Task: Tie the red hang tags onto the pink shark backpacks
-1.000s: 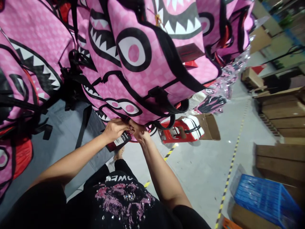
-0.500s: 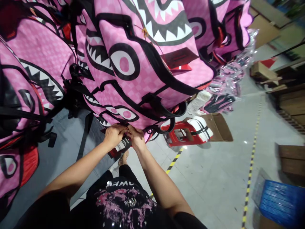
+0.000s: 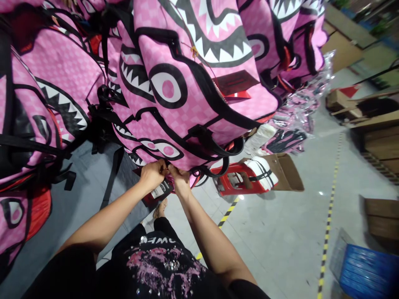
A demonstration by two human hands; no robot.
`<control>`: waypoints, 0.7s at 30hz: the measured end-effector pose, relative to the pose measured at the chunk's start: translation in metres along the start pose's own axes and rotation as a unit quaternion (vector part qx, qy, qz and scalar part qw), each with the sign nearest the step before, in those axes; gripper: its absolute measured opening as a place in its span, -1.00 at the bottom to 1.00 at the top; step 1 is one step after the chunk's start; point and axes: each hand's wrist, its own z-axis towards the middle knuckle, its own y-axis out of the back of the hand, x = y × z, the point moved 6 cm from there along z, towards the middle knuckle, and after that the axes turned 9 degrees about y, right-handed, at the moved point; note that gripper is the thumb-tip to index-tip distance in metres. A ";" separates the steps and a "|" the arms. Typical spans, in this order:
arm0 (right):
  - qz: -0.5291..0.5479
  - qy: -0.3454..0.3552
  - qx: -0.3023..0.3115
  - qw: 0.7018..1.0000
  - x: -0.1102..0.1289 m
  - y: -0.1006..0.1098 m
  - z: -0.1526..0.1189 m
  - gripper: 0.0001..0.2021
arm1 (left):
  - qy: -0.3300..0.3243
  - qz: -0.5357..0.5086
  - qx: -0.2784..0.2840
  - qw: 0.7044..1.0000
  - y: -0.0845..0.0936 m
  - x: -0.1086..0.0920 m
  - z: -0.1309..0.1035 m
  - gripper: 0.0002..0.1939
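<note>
My left hand (image 3: 152, 174) and my right hand (image 3: 180, 177) meet at the lower edge of a stack of pink checked bags (image 3: 199, 99) with black trim and printed eyes and teeth. Fingertips of both hands are pinched close together, and the small thing between them is hidden. Just under the fingers hangs a dark hang tag (image 3: 160, 189) with a white label. Beside my right hand loops a black bag handle (image 3: 220, 169). Higher up, another bag carries a dark red tag (image 3: 237, 82) near its zip.
More pink bags (image 3: 62, 74) lie on the grey-covered table (image 3: 84, 195) at left. A red plastic stool (image 3: 222, 182) with white padding, flattened cardboard (image 3: 288, 174) and plastic-wrapped bags (image 3: 286, 139) are on the floor. Boxes (image 3: 382, 216) and a blue bundle (image 3: 369, 265) stand at right.
My view has shifted slightly, so the bags appear a little lower and further right. My fingertips have drawn slightly apart, still pinching at the same spot above the tag.
</note>
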 end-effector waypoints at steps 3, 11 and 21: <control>-0.044 0.019 0.003 0.999 0.005 0.000 0.001 -0.80 | -0.007 0.041 -0.017 0.999 0.000 -0.003 0.001 -0.85; -0.199 0.044 0.034 0.979 0.012 0.005 0.003 -0.74 | -0.032 -0.035 -0.008 0.999 -0.005 0.001 -0.002 -0.83; -0.233 0.065 0.005 0.970 0.013 0.008 0.001 -0.76 | -0.056 -0.175 0.036 0.982 -0.016 0.001 -0.005 -0.78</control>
